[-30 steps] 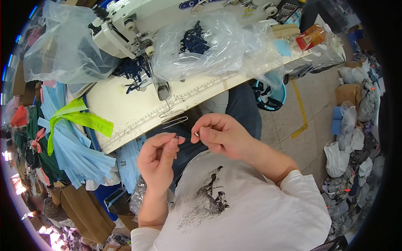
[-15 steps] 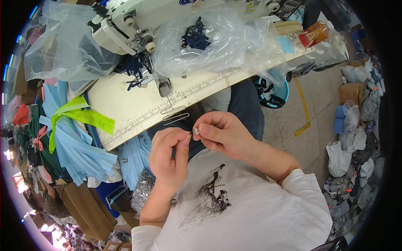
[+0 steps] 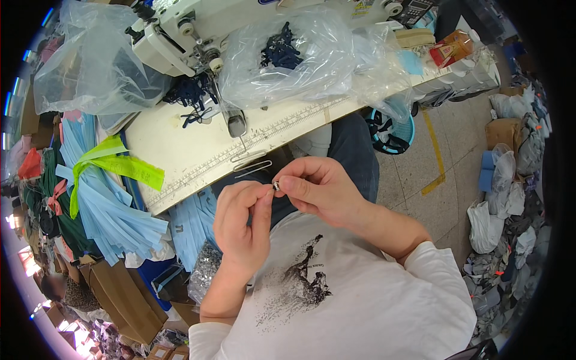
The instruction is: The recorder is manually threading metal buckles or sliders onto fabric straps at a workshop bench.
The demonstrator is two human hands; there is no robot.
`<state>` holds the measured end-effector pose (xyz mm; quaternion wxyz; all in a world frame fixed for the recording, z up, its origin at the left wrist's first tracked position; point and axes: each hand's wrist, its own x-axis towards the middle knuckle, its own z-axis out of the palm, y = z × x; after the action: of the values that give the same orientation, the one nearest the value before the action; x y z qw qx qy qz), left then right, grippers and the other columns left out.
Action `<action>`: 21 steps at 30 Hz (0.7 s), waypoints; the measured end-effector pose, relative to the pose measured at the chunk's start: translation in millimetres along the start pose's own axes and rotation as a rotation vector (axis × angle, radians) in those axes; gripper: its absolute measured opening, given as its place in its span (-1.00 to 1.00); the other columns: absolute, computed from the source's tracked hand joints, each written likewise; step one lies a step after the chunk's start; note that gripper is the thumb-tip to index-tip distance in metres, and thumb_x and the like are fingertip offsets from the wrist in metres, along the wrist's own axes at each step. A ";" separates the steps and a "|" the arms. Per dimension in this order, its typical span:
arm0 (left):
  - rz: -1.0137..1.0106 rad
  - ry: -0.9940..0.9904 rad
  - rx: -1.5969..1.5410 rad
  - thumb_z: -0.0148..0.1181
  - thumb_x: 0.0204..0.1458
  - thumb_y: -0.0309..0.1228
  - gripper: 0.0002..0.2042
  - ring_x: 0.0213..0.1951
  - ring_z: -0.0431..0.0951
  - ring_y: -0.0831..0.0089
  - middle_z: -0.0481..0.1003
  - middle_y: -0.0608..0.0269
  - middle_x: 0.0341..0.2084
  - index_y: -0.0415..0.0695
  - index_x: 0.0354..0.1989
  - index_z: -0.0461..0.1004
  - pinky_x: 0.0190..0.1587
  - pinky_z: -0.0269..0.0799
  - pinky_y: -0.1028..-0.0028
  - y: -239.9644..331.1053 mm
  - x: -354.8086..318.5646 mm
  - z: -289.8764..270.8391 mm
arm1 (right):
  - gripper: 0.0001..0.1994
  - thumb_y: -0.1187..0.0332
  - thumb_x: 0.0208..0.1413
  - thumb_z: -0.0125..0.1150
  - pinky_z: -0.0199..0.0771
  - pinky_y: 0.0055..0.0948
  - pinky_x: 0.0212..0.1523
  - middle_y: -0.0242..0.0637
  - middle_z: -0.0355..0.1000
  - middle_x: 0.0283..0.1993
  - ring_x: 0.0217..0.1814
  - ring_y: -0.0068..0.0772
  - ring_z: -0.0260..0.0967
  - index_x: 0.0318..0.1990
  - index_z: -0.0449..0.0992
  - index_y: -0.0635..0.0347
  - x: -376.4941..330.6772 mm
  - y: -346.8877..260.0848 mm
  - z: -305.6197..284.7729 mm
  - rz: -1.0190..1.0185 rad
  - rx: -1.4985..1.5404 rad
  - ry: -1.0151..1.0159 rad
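Note:
Both hands meet in front of my chest, just off the sewing table's near edge. My right hand (image 3: 321,186) pinches a small shiny metal piece (image 3: 276,186) between thumb and fingers. Fingertips of my left hand (image 3: 243,219) are pinched together right against that piece; a tiny dark bit shows there, too small to name. Just beyond the fingers, a bent metal wire guide (image 3: 252,167) sticks out from the table edge. The sewing machine's head (image 3: 174,45) stands farther back, with dark navy small pieces (image 3: 191,93) heaped by its needle area.
A clear plastic bag (image 3: 324,60) with more navy pieces lies on the white table (image 3: 180,147). Light blue strips (image 3: 102,186) and a neon yellow-green strip (image 3: 141,171) hang at the left. A blue basket (image 3: 403,135) stands on the floor; bagged goods (image 3: 486,228) pile up at right.
My right hand has shifted slightly left, bringing the metal piece against my left fingertips. The small gap between the two hands has closed.

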<state>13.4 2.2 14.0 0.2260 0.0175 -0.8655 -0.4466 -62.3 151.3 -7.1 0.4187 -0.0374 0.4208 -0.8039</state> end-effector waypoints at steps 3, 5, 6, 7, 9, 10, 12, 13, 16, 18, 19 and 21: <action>0.035 -0.005 0.051 0.22 -0.02 -0.65 -0.90 -0.43 0.45 0.38 0.50 0.15 -0.47 -0.28 -0.32 0.52 -0.38 0.34 0.54 0.5 1.5 -1.1 | -0.80 0.30 0.18 0.21 0.23 -0.72 -0.54 -0.46 0.46 -0.41 -0.49 -0.77 0.24 -0.19 0.58 0.25 -0.6 -2.2 -1.2 -0.036 -0.148 0.009; 0.046 -0.015 0.076 0.26 -0.05 -0.65 -0.88 -0.45 0.45 0.38 0.49 0.17 -0.49 -0.27 -0.32 0.54 -0.40 0.33 0.53 -0.9 1.7 -3.2 | -0.80 0.30 0.18 0.21 0.24 -0.72 -0.53 -0.47 0.46 -0.43 -0.48 -0.77 0.25 -0.19 0.58 0.25 -0.8 -6.2 -0.4 -0.013 -0.192 0.017; 0.058 -0.023 0.103 0.29 -0.09 -0.64 -0.86 -0.48 0.45 0.38 0.49 0.18 -0.52 -0.26 -0.32 0.55 -0.42 0.33 0.52 -1.2 1.7 -4.0 | -0.80 0.31 0.18 0.21 0.24 -0.72 -0.51 -0.49 0.45 -0.45 -0.48 -0.78 0.25 -0.19 0.59 0.26 -1.0 -7.4 0.1 0.010 -0.238 0.024; 0.058 -0.023 0.103 0.29 -0.09 -0.64 -0.86 -0.48 0.45 0.38 0.49 0.18 -0.52 -0.26 -0.32 0.55 -0.42 0.33 0.52 -1.5 1.5 -4.1 | -0.80 0.31 0.18 0.21 0.24 -0.72 -0.51 -0.49 0.45 -0.45 -0.48 -0.78 0.25 -0.19 0.59 0.26 -0.8 -7.0 0.4 0.010 -0.237 0.023; 0.057 -0.018 0.113 0.32 -0.12 -0.63 -0.84 -0.50 0.44 0.38 0.49 0.19 -0.54 -0.24 -0.32 0.56 -0.45 0.31 0.50 -2.7 0.8 -3.8 | -0.81 0.34 0.20 0.18 0.28 -0.72 -0.44 -0.48 0.46 -0.42 -0.43 -0.78 0.27 -0.17 0.57 0.28 -0.2 -4.9 0.6 -0.070 -0.390 0.024; 0.057 -0.018 0.113 0.32 -0.12 -0.63 -0.84 -0.50 0.44 0.38 0.49 0.19 -0.54 -0.24 -0.32 0.56 -0.45 0.31 0.50 -3.3 0.6 -3.8 | -0.81 0.34 0.20 0.18 0.28 -0.72 -0.44 -0.48 0.46 -0.42 -0.43 -0.78 0.27 -0.17 0.57 0.28 0.1 -1.3 -0.7 -0.071 -0.390 0.024; 0.122 -0.072 0.172 0.34 -0.19 -0.64 -0.76 -0.48 0.46 0.28 0.50 0.18 -0.48 -0.24 -0.28 0.55 -0.44 0.34 0.43 -4.6 0.4 -4.3 | -0.81 0.36 0.25 0.10 0.16 -0.74 -0.50 -0.51 0.43 -0.38 -0.48 -0.82 0.19 -0.18 0.54 0.31 1.0 7.0 -4.0 -0.337 -0.589 0.027; 0.121 -0.070 0.174 0.34 -0.19 -0.64 -0.76 -0.48 0.46 0.28 0.50 0.18 -0.48 -0.24 -0.28 0.55 -0.44 0.34 0.43 -4.8 1.4 -3.2 | -0.81 0.36 0.25 0.10 0.16 -0.74 -0.50 -0.51 0.43 -0.38 -0.48 -0.82 0.19 -0.18 0.54 0.31 1.5 6.3 -4.9 -0.336 -0.589 0.025; 0.179 -0.055 0.188 0.32 -0.14 -0.65 -0.79 -0.52 0.42 0.41 0.51 0.20 -0.48 -0.24 -0.28 0.55 -0.48 0.33 0.52 -5.0 3.1 2.6 | -0.83 0.38 0.27 0.06 0.14 -0.76 -0.51 -0.51 0.42 -0.38 -0.48 -0.84 0.16 -0.18 0.52 0.28 1.3 1.4 -7.5 -0.219 -0.466 0.003; 0.154 -0.035 0.155 0.31 -0.16 -0.66 -0.79 -0.53 0.43 0.44 0.52 0.20 -0.45 -0.24 -0.30 0.53 -0.51 0.33 0.55 -7.4 0.5 5.9 | -0.82 0.38 0.26 0.07 0.38 -0.66 -0.28 -0.42 0.44 -0.31 -0.30 -0.71 0.34 -0.18 0.48 0.33 -2.1 -4.7 -3.3 -0.069 -0.395 0.017; 0.153 -0.034 0.157 0.31 -0.16 -0.66 -0.79 -0.53 0.43 0.44 0.52 0.20 -0.45 -0.24 -0.30 0.53 -0.51 0.33 0.55 -8.1 0.3 6.5 | -0.82 0.38 0.26 0.07 0.38 -0.66 -0.28 -0.42 0.44 -0.31 -0.30 -0.71 0.34 -0.18 0.48 0.33 -2.4 -2.9 -2.8 -0.069 -0.394 0.015; 0.148 -0.038 0.136 0.27 -0.18 -0.67 -0.81 -0.52 0.43 0.45 0.52 0.21 -0.45 -0.24 -0.34 0.49 -0.53 0.34 0.57 -9.0 0.7 7.2 | -0.84 0.39 0.27 0.04 0.40 -0.64 -0.26 -0.40 0.42 -0.29 -0.28 -0.68 0.37 -0.17 0.44 0.32 -2.6 1.2 -2.2 -0.095 -0.385 0.074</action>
<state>8.3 2.1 3.7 0.2401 -0.0399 -0.8969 -0.3691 -60.8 154.2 -8.6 0.3495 -0.1070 0.5797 -0.7282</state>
